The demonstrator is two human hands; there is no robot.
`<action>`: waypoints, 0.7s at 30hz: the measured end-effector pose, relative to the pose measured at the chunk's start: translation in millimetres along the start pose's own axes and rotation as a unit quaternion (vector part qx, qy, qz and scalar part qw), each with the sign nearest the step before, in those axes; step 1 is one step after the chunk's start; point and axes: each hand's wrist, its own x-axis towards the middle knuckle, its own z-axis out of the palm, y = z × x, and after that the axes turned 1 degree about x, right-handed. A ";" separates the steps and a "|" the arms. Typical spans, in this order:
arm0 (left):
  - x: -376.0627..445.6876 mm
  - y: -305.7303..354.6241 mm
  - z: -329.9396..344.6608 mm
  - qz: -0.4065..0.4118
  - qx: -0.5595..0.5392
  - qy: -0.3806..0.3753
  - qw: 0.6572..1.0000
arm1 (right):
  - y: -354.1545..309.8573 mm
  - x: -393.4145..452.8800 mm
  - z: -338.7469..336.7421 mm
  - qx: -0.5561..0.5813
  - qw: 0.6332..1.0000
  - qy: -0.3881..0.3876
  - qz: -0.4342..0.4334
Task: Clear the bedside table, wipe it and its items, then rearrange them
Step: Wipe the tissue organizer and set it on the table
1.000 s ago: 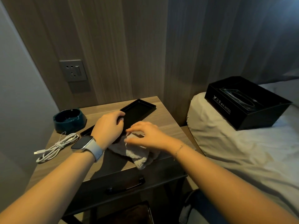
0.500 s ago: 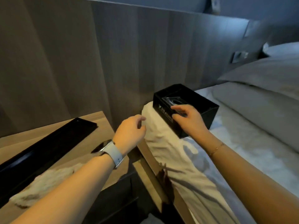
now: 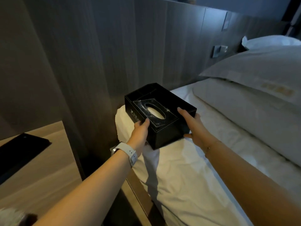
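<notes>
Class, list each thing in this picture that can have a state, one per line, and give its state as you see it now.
Tissue box: upright at the bed's corner, gripped at both sides, tissue showing in its oval slot.
Left hand: curled round the box's left side.
Right hand: holding the box's right side.
Tray: flat on the table.
Cloth: lying on the table's near edge.
Pillow: stacked on another.

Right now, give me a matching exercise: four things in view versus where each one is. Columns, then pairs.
1 tissue box
2 black tray
3 pillow
4 cloth

A on the bedside table, left
B bottom-left corner of the frame
C between the left hand and right hand, at the bed corner
D on the bed, right

Pairs: 1-C, 2-A, 3-D, 4-B
</notes>
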 end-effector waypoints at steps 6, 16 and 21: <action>-2.1 -7.4 3.5 -0.024 -0.120 -0.010 0.992 | 4.1 14.9 17.5 -0.021 0.994 0.101 -0.037; -62.8 11.4 -26.7 0.011 -0.070 -0.003 0.998 | -7.9 -53.1 26.3 -0.006 0.992 0.114 -0.057; -130.2 24.2 -69.5 0.027 -0.108 0.005 0.994 | -28.4 -115.8 50.9 -0.010 0.994 0.061 -0.088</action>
